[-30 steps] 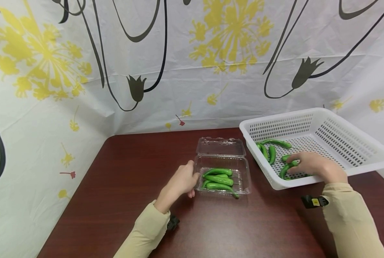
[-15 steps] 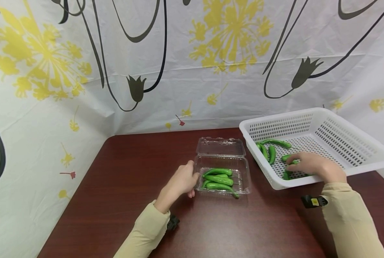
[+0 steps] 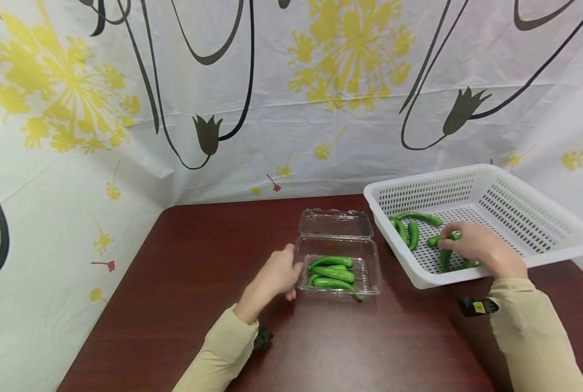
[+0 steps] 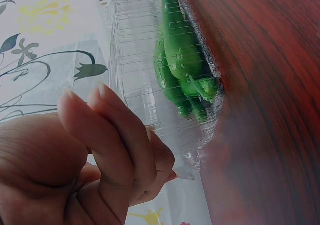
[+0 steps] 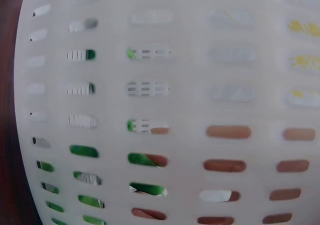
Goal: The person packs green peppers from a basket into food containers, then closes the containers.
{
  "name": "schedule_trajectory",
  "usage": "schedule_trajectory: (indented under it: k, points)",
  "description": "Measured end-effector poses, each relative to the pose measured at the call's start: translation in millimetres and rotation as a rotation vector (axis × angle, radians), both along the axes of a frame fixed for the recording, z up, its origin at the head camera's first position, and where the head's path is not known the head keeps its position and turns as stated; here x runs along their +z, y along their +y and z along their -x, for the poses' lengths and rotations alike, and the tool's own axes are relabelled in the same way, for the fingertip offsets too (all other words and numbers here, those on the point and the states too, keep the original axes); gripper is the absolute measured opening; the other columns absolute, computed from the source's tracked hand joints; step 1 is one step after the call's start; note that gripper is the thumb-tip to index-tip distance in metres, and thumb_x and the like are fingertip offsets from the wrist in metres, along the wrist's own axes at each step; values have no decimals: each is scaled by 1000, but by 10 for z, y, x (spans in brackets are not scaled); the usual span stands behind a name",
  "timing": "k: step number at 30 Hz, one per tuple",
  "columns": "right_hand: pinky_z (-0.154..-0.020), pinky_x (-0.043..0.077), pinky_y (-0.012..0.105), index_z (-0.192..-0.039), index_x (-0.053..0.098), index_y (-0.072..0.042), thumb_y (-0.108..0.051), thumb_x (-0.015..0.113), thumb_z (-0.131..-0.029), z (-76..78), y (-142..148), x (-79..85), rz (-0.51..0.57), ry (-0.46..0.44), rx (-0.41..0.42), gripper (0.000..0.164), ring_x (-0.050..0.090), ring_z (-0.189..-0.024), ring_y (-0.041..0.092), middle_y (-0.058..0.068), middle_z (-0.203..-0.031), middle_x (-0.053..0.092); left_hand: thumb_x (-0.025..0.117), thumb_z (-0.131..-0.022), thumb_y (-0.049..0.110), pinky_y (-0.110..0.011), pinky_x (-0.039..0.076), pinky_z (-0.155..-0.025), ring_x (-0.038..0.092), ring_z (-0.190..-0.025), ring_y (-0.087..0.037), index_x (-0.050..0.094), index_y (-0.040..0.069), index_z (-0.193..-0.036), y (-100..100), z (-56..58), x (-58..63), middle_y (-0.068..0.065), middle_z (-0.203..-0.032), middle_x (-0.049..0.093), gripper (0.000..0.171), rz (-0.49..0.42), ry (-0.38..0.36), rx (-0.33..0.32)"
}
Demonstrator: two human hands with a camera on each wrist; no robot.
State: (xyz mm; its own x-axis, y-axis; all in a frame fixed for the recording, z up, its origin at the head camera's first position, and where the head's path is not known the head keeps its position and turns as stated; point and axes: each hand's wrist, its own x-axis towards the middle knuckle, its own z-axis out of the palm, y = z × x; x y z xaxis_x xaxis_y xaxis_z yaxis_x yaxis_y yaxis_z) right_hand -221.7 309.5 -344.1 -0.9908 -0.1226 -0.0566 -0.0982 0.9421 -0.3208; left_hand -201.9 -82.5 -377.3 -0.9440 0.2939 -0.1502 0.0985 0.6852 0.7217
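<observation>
A clear plastic clamshell box (image 3: 373, 267) lies with its lid folded back on the table, several green chili peppers (image 3: 332, 272) inside. At its left side is my left hand (image 3: 276, 270), thumb and fingers gripping the edge; in the left wrist view the curled fingers (image 4: 117, 140) are close against the clear wall. My right hand (image 3: 477, 245) reaches into a white slotted basket (image 3: 516, 209) and pinches a green chili pepper (image 3: 445, 260), which hangs steeply below the fingertips. In the right wrist view, the basket wall (image 5: 185, 75) hides most of that hand.
More green chili peppers (image 3: 412, 235) lie in the basket's left part. The dark red wooden table (image 3: 213, 261) extends around the box. A white patterned cloth (image 3: 271, 109) hangs behind and to the left.
My right hand has shifted slightly right and up, and the chili pepper at its fingertips has swung steeper. The left hand and the box stay put.
</observation>
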Motion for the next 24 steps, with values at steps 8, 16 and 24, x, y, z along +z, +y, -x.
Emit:
schedule_trajectory:
  k: [8, 16, 24]
  points:
    - [-48, 34, 30, -88, 54, -5, -22, 66, -81, -13, 3, 17, 68, 53, -66, 21, 44, -55, 20, 8, -69, 53, 48, -94, 12, -29, 48, -39, 55, -33, -18, 38, -5, -124, -4, -3, -2, -10, -52, 57, 36, -10, 7, 2]
    - [-48, 36, 32, -92, 51, -1, -13, 65, -80, -24, -32, 43, 82, 160, -123, 22, 48, -54, 21, 13, -69, 54, 48, -94, 12, -30, 49, -41, 55, -33, -18, 36, -5, -128, -1, -1, -6, -10, -51, 57, 40, -6, 0, 6]
    - [-48, 39, 34, -102, 46, 2, -10, 66, -79, -8, -34, 33, 110, 188, -139, 33, 50, -54, 22, 13, -67, 53, 48, -94, 12, -32, 49, -41, 55, -33, -18, 35, -6, -129, 0, -5, 2, -10, -51, 57, 41, -8, -1, 6]
